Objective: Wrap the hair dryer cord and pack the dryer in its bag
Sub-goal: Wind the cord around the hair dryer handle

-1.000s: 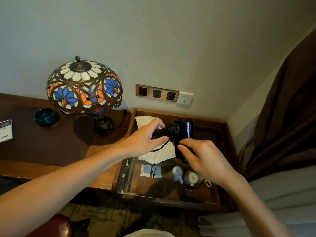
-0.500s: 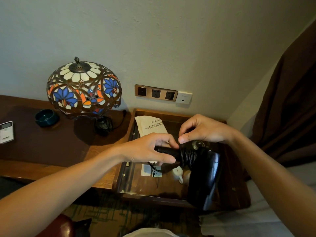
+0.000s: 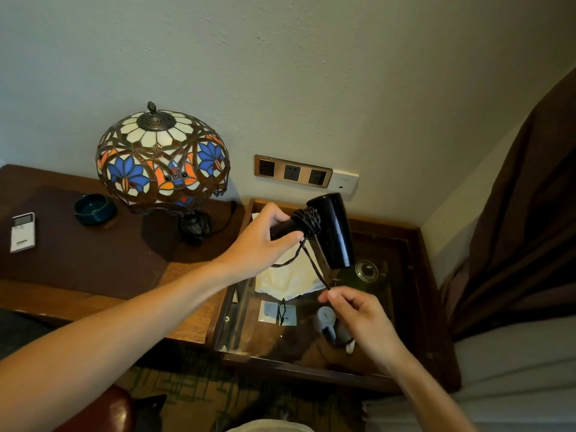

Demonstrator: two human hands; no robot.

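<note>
dryer in left hand (cord pinched right)

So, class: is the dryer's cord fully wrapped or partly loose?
Partly loose: coils ring the hair dryer handle, but cord trails to the right hand.

This looks like a hotel bedroom or guest room, seen at the bedside. A stained-glass table lamp stands on a dark wooden desk against a plain painted wall, with a teal ashtray and a white remote control near it. A row of wall sockets is set just above a glass-topped side table that carries a white cloth pouch, small sachets and white cups. A heavy brown curtain hangs at the right above pale bedding.
</note>
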